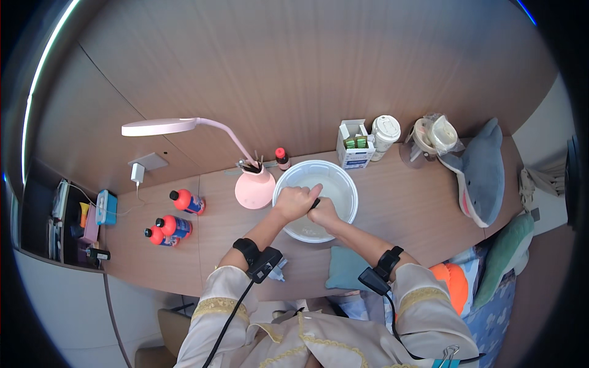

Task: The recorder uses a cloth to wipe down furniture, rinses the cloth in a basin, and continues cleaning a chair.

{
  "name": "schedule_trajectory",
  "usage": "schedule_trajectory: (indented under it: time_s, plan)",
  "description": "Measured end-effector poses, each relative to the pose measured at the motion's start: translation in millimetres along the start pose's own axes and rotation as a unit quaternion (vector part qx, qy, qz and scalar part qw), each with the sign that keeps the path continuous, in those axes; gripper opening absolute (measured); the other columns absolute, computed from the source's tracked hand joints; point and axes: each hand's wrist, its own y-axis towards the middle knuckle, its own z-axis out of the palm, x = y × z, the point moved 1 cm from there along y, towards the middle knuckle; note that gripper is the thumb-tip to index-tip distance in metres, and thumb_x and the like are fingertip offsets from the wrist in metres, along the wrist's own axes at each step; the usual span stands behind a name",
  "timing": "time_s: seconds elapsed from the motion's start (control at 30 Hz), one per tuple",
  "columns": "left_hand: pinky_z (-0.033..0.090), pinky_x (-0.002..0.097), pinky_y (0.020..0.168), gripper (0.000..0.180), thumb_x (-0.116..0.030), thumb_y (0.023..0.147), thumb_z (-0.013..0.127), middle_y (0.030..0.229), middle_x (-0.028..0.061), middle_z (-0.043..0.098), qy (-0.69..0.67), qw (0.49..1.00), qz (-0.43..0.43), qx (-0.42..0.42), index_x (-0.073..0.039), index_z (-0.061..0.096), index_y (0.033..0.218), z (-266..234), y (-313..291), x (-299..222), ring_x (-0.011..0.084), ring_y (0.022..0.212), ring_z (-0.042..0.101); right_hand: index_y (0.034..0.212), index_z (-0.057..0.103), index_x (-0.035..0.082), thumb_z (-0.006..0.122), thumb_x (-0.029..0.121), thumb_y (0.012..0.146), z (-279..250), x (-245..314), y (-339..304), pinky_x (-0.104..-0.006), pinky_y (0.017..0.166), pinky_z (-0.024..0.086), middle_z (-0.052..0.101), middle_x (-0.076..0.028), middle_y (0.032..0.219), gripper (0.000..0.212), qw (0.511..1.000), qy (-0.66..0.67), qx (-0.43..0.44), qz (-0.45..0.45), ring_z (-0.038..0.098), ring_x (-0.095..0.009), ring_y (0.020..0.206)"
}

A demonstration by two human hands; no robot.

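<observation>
A round white tub [352, 211] stands on the desk with a pale, cloudy liquid [331, 187] in it. Over it my two hands meet, closed close together. My left hand [296, 201] is curled with its thumb stretched along the top toward the right. Against it, my right hand [324, 212] is closed, and a short black piece [315, 203] shows between the two. It looks like the end of a handle, but its kind cannot be told. The fingers hide the rest of it.
A pink lamp [255, 187] and small red-capped bottle [282, 158] stand left of the tub. Red bottles [188, 202] are farther left. Behind to the right are a white box [354, 146], a lidded cup [385, 134] and a plush shark [481, 178]. A teal cloth [348, 270] lies in front.
</observation>
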Motion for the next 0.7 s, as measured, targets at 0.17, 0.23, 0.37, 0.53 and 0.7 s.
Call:
schedule_trajectory:
  time_s: [0.17, 0.23, 0.37, 0.53, 0.7]
  plan:
    - [0.048, 0.0376, 0.050, 0.037, -0.015, 0.072, 0.059, 0.067, 0.0072, 0.062, -0.045, 0.996, -0.075, 0.028, -0.013, 0.053, 0.109, 5, -5, -3, 0.0257, 0.060, 0.063, 0.080, 0.063, -0.001, 0.064, 0.012, 0.062, -11, 0, 8, -0.0393, 0.065, 0.048, 0.064, -0.019, 0.073, 0.022, 0.979, -0.184, 0.026, -0.087, 0.064, -0.034, 0.074]
    - [0.049, 0.0391, 0.054, 0.040, -0.014, 0.069, 0.062, 0.069, 0.0085, 0.063, -0.082, 0.989, -0.117, 0.047, -0.013, 0.053, 0.108, 9, -11, -2, 0.0279, 0.065, 0.064, 0.087, 0.063, 0.001, 0.067, 0.015, 0.062, -21, 1, 9, -0.0393, 0.066, 0.048, 0.064, -0.018, 0.077, 0.030, 0.943, -0.302, 0.049, -0.134, 0.064, -0.033, 0.076]
    - [0.049, 0.0430, 0.064, 0.035, -0.009, 0.062, 0.065, 0.076, 0.0125, 0.064, -0.169, 0.944, -0.281, 0.011, -0.009, 0.058, 0.096, 5, -32, 3, 0.0333, 0.076, 0.063, 0.108, 0.056, 0.006, 0.073, 0.023, 0.064, -44, 6, 6, -0.0389, 0.071, 0.049, 0.063, -0.016, 0.089, 0.051, 0.946, -0.249, 0.082, -0.189, 0.063, -0.031, 0.078]
    - [0.047, 0.0413, 0.074, 0.028, -0.010, 0.058, 0.071, 0.081, 0.0171, 0.061, -0.225, 0.871, -0.382, -0.213, -0.003, 0.061, 0.084, -6, -51, 10, 0.0345, 0.084, 0.059, 0.116, 0.053, 0.006, 0.071, 0.016, 0.066, -79, -1, -3, -0.0376, 0.076, 0.048, 0.061, -0.016, 0.094, 0.054, 0.920, -0.297, -0.038, -0.254, 0.061, -0.028, 0.083]
    - [0.047, 0.0411, 0.075, 0.030, -0.012, 0.057, 0.074, 0.080, 0.0190, 0.061, -0.201, 0.835, -0.462, -0.223, -0.001, 0.060, 0.082, -7, -76, 16, 0.0338, 0.083, 0.060, 0.117, 0.051, 0.002, 0.067, 0.009, 0.067, -81, -7, -21, -0.0435, 0.081, 0.046, 0.059, -0.021, 0.094, 0.053, 0.823, -0.399, -0.274, -0.296, 0.058, -0.039, 0.090]
